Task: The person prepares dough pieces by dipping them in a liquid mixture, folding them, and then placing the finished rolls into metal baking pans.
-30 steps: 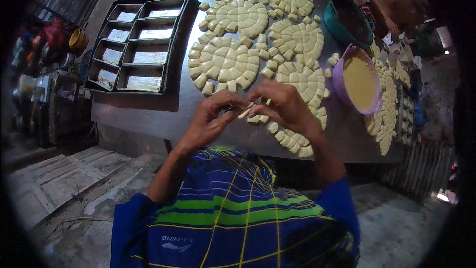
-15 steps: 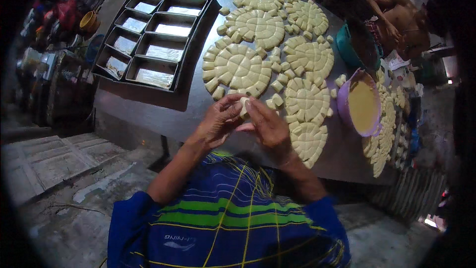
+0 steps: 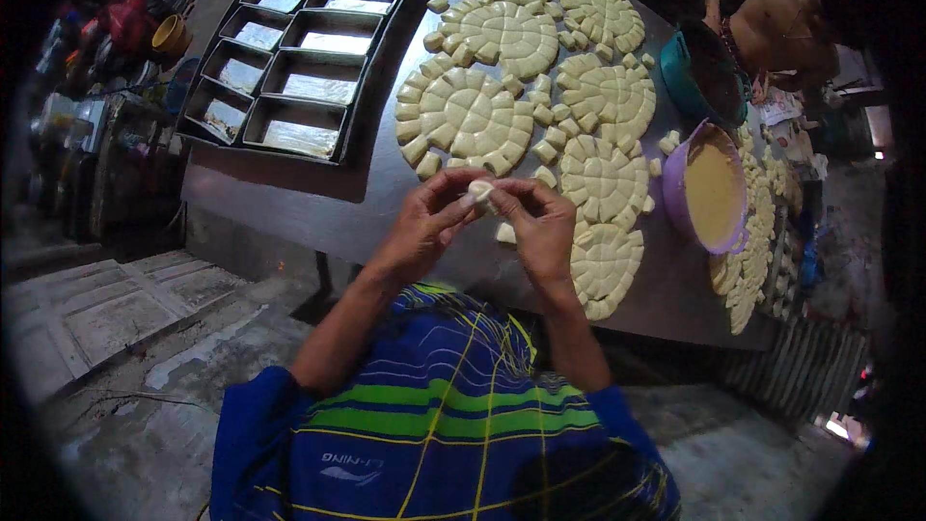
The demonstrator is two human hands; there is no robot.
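Observation:
Between my two hands, above the near edge of the metal table, is a small piece of pale dough point(image 3: 480, 191). My left hand point(image 3: 436, 217) pinches it from the left with thumb and fingers. From the right, my right hand point(image 3: 538, 227) has its thumb and fingertips pressed on the same piece. Just beyond my hands lies a round slab of dough point(image 3: 465, 123) cut into segments. Another cut slab point(image 3: 606, 265) lies to the right of my right hand. Loose dough chunks point(image 3: 545, 177) are scattered between the slabs, one partly hidden by my right hand.
A dark tray point(image 3: 362, 125) with several rectangular metal tins point(image 3: 303, 127) stands at the left of the table point(image 3: 289, 212). On the right are a purple basin point(image 3: 683, 188) of pale yellow contents and a teal basin point(image 3: 672, 87). Another person point(image 3: 772, 24) is beyond them.
My right hand has turned, its fingers now curling around the dough piece from above. The piece has shifted slightly up. The person beyond the basins has moved their arm.

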